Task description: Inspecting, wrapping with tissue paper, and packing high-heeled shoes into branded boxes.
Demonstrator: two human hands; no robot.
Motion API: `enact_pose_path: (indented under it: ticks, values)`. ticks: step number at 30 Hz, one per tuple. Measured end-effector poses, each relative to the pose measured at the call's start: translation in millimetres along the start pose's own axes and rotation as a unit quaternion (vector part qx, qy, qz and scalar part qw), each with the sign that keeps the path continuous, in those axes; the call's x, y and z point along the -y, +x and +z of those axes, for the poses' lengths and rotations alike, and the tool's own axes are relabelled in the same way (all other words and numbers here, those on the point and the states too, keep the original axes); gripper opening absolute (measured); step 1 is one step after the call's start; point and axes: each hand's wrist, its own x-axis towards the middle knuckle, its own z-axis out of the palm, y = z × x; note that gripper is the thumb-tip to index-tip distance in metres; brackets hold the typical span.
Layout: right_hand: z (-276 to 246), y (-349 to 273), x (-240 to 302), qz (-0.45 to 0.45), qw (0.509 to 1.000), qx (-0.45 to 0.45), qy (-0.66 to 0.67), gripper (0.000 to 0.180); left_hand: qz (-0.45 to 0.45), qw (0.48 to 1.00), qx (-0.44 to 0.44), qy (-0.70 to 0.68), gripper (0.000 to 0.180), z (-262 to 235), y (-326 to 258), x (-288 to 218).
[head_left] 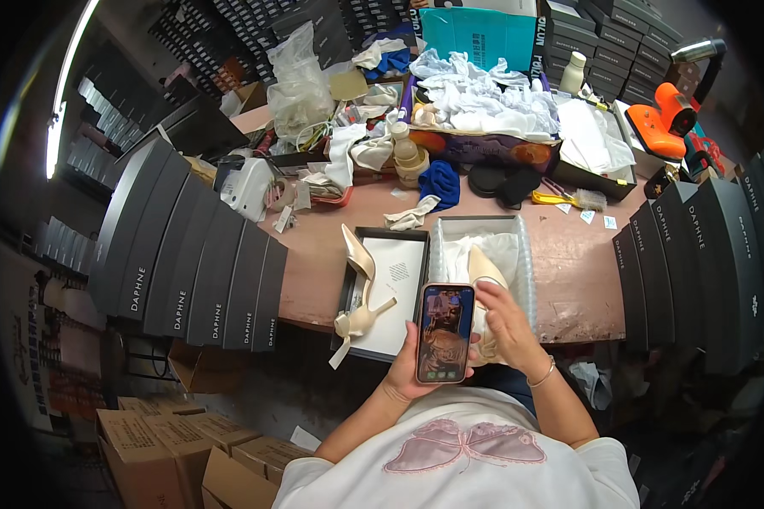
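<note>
My left hand (pixel 405 373) is wrapped round a smartphone (pixel 446 335) with a pinkish case, its lit screen facing up. Beside the phone's right edge is my right hand (pixel 515 331), fingers apart and stretched toward it, over a cream pointed shoe (pixel 487 270). That shoe lies on white tissue in an open box (pixel 525 246) edged with bubble wrap; the phone and hand partly cover it. To the left, a beige high-heeled shoe with a bow (pixel 356 321) lies across the edge of a dark tray-like box part (pixel 414 241) with a white inside.
Grey shoe boxes (pixel 165 246) stand in rows at left, with more boxes (pixel 675 263) at right. Across the table's back are a carton of crumpled white paper (pixel 484 97), a bottle (pixel 407 153), a blue cloth (pixel 439 184) and a yellow brush (pixel 569 199). Cardboard cartons (pixel 157 450) fill the lower left.
</note>
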Motion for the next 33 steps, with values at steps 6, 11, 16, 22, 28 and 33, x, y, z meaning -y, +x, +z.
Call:
enact_pose_path:
  ticks: [6, 11, 16, 22, 28, 33]
  values:
    - [-49, -2, -27, 0.032, 0.986, -0.134, 0.089, 0.045, 0.077, 0.996, 0.030, 0.046, 0.099, -22, 3, -10]
    - [-56, -14, -49, 0.093, 0.970, -0.193, 0.112, 0.042, 0.143, 0.984, -0.066, 0.082, 0.082, -25, 12, -41]
    - [-35, -19, -68, 0.043, 0.969, -0.153, -0.187, 0.033, 0.147, 0.948, -0.126, 0.254, 0.070, -12, 54, -92]
    - [-19, -16, -65, 0.024, 0.951, -0.078, -0.299, 0.036, 0.219, 0.660, -0.184, 0.695, 0.065, 27, 199, -189]
    - [-22, -16, -71, 0.020, 0.957, -0.088, -0.274, 0.031, 0.283, 0.221, -0.216, 0.908, 0.068, 10, 340, -271]
    - [-25, -18, -73, 0.036, 0.966, -0.081, -0.244, 0.030, 0.305, 0.155, -0.188, 0.921, 0.054, -14, 365, -271]
